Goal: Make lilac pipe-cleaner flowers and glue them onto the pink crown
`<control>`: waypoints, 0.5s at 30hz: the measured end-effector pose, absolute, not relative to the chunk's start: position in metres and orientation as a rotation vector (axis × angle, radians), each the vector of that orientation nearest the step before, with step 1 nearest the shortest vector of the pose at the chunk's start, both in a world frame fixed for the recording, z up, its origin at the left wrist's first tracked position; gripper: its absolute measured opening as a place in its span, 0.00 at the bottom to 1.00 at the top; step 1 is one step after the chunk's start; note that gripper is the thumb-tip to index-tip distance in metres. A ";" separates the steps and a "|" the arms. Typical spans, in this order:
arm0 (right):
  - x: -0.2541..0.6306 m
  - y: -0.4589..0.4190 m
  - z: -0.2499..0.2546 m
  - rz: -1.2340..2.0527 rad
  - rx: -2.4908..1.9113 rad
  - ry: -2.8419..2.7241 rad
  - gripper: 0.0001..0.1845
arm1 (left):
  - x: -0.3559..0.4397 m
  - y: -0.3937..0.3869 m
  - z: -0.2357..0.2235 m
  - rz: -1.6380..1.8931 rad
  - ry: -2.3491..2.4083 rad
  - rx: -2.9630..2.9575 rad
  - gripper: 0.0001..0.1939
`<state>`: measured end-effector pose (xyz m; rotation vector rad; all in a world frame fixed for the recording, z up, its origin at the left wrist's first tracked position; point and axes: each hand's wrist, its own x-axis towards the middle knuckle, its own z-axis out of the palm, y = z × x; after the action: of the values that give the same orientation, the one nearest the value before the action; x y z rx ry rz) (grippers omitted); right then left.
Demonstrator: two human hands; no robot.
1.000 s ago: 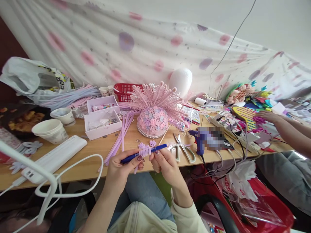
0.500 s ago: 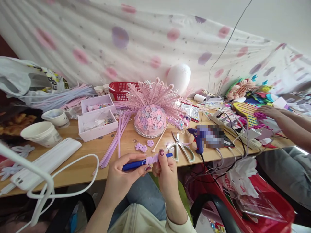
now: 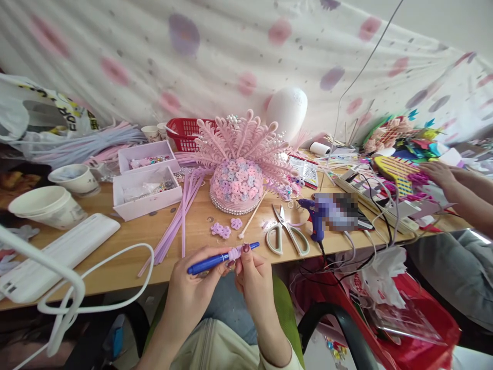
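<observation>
Loops of lilac pipe cleaner point(image 3: 234, 253), spread more widely along the blue pen point(image 3: 206, 264) a second ago, are now being held bunched in a short coil. The pen's barrel is being gripped between thumb and fingers of the left hand point(image 3: 192, 285); the coil's right edge is being pinched by the right hand point(image 3: 254, 280), the pen's end protruding past the thumb. Beyond the pen, small lilac flowers point(image 3: 221, 230) are lying on the wooden table point(image 3: 200, 221), with scissors point(image 3: 284, 222) resting to their right.

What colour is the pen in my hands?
The pen is blue, as the head view shows best.
</observation>
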<state>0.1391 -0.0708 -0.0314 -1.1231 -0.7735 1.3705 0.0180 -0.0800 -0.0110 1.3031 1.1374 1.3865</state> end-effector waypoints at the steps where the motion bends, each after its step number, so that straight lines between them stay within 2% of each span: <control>1: 0.139 -0.072 -0.031 1.361 -1.121 -0.785 0.38 | 0.018 -0.081 -0.011 1.390 1.136 1.305 0.07; 5: 0.137 -0.075 -0.023 1.312 -1.086 -0.795 0.35 | 0.019 -0.079 -0.008 1.418 1.121 1.153 0.05; 8: 0.137 -0.076 -0.018 1.268 -1.058 -0.846 0.30 | 0.017 -0.074 -0.007 1.465 1.113 1.227 0.04; 15: 0.135 -0.078 -0.023 1.302 -0.958 -0.972 0.19 | 0.011 -0.071 -0.013 1.471 1.159 1.533 0.10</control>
<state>0.1348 -0.0777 -0.0233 -0.9576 -0.9724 1.3021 0.0110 -0.0711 -0.0128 1.5331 1.1593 1.4708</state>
